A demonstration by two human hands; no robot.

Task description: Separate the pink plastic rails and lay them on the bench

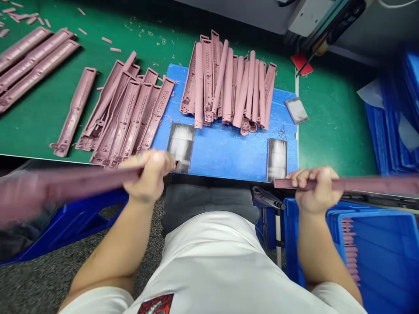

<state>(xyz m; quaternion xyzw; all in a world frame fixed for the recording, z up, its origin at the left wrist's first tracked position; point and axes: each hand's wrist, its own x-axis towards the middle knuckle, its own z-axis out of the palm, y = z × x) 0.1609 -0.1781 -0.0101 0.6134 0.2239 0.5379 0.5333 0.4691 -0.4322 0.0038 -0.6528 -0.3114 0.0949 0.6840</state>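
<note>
My left hand (147,176) is closed around a long pink plastic part (81,187), whose far end is smeared by motion at the left edge. In my right hand (316,187) is another long pink plastic part (369,185), held level and pointing out to the right. Both hands are at the table's front edge, apart from each other. Just beyond my left hand lies a group of pink half-shells (131,117), hollow side mostly up. A larger heap of pink parts (229,83) rests on the blue sheet (225,155) in the middle.
Longer pink pieces (32,65) and small pink scraps (106,39) lie on the green table (343,122) at the left. Two dark-and-white patches (277,159) mark the blue sheet. A blue bin (382,257) with pink parts stands lower right. A blue stool (88,218) is lower left.
</note>
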